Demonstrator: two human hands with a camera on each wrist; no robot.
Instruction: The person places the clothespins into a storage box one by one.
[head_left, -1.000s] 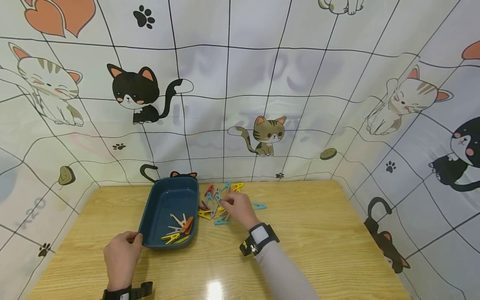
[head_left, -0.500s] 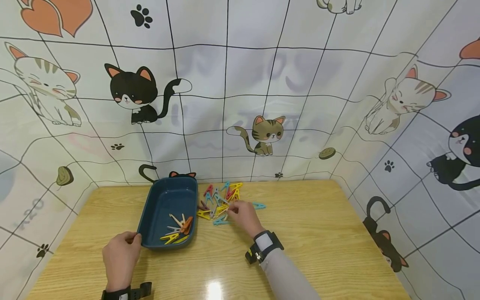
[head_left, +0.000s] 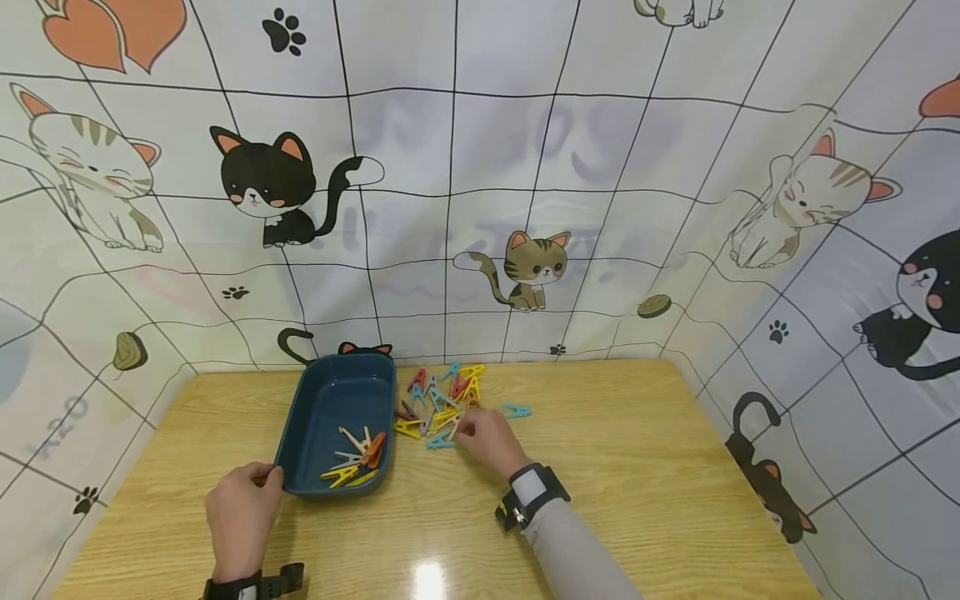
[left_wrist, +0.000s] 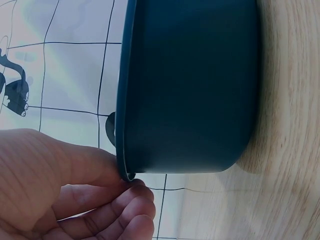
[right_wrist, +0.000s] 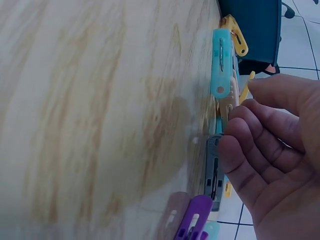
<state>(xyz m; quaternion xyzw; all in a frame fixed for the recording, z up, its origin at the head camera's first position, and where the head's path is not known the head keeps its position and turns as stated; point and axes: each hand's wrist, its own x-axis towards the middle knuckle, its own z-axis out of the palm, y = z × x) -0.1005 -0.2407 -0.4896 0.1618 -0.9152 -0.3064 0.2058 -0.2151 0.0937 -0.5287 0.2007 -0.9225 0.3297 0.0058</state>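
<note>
The left hand [head_left: 245, 512] pinches the rim of a dark blue tray [head_left: 337, 400] at its near left corner. The right hand [head_left: 491, 442], fingers curled, is at the near right side of a loose pile of clothespins [head_left: 444, 399]; I cannot tell whether it grips one (the fingertips hide the spot).

The left wrist view adds the tray's outer wall, with the thumb and curled fingers meeting at its lip. The right wrist view brings out a turquoise peg [right_wrist: 221, 62], a grey peg [right_wrist: 214, 175] and a purple peg [right_wrist: 195, 217] close around the right fingers. Only the head view shows inside the tray: an orange peg [head_left: 373, 451] lies with pale, grey and yellow ones in the near right part.

The pile spreads just right of the tray, and a light blue peg [head_left: 517, 411] lies apart, farther right. The tray's far end hides part of the far edge of the desk [head_left: 615, 467]. Wood-grain surface stretches from the pile to the desk's right edge and nearer the person. Beyond stands a cat-printed wall covering [head_left: 637, 167].
</note>
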